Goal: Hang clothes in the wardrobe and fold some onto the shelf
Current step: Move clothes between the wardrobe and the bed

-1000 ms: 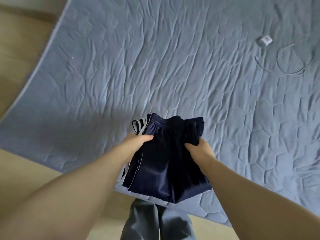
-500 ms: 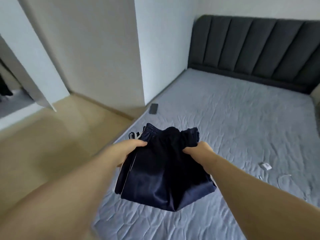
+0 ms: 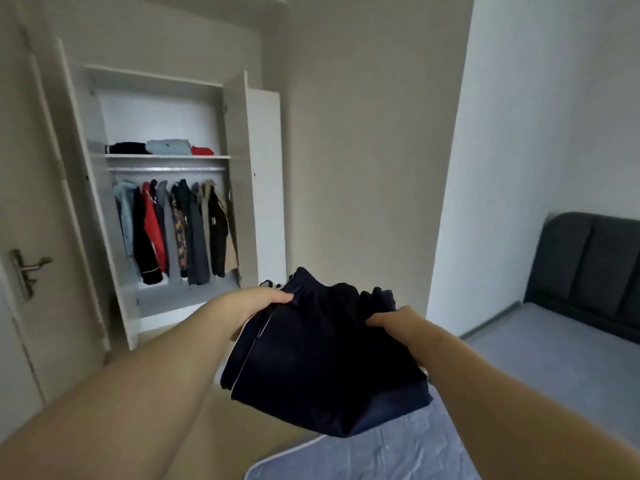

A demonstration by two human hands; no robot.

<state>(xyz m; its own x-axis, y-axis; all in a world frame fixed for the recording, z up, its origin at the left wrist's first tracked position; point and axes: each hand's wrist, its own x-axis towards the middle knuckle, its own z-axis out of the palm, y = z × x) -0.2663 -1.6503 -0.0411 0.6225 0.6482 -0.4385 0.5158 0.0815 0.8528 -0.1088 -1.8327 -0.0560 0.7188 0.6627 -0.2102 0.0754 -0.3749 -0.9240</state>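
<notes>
- Left hand (image 3: 258,304) and right hand (image 3: 398,322) both clamped on folded navy shorts (image 3: 322,362), held mid-air, frame centre.
- Open wardrobe (image 3: 166,202) at 10 o'clock; folded clothes (image 3: 162,147) on its shelf.

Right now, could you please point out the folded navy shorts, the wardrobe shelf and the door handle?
folded navy shorts (image 3: 322,362), head view, front panel
wardrobe shelf (image 3: 166,156), head view, front edge
door handle (image 3: 29,268), head view, lever

Folded navy shorts (image 3: 322,362), white side piping, held in air; open wardrobe (image 3: 166,188) beyond.
</notes>
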